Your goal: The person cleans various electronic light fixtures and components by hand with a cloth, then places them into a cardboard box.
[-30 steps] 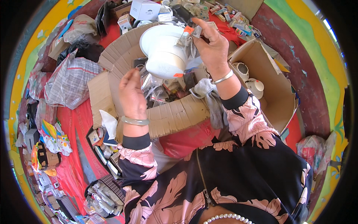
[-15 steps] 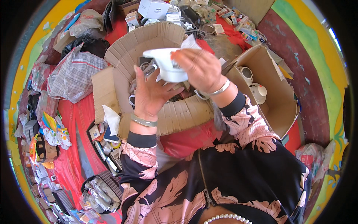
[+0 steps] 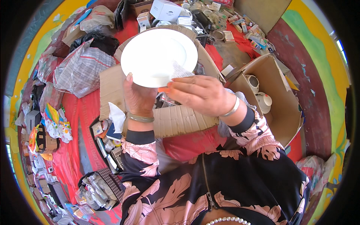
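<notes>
An open cardboard box [image 3: 277, 101] holding white cups lies right of the white plate [image 3: 157, 56]. The plate, rigid, smooth and breakable, is gripped at its lower rim by the left hand [image 3: 138, 98]; the right hand [image 3: 200, 93] pinches a soft tissue [image 3: 180, 71] against it.

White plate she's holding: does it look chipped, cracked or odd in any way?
No chip or crack shows on the white plate. The left hand grips its lower rim, the right hand presses a crumpled white tissue against its face.

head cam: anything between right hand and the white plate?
Yes: a crumpled white tissue sits between the right hand fingers and the white plate. Left hand grips the plate's lower rim directly.
</notes>
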Demonstrator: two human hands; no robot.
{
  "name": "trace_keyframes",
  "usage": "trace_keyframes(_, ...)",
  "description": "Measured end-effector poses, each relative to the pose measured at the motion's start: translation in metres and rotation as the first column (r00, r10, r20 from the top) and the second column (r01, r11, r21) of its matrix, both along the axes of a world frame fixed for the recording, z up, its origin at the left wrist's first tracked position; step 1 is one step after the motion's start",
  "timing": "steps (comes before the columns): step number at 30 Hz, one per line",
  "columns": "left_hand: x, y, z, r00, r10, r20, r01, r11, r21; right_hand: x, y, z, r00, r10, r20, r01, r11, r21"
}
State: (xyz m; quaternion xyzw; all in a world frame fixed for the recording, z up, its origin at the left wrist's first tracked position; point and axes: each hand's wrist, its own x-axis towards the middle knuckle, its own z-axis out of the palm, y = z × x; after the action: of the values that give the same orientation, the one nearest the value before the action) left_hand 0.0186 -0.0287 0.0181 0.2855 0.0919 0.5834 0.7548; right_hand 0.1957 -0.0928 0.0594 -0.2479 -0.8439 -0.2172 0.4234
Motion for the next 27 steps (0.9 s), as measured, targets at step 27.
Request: trace_keyframes(27,0.037,-0.024,-0.017,0.914,-0.107,-0.39,0.146,0.987,0.071,-0.013,0.022,-0.016,0.973,0.015,-0.232,-0.142,0.828,-0.542)
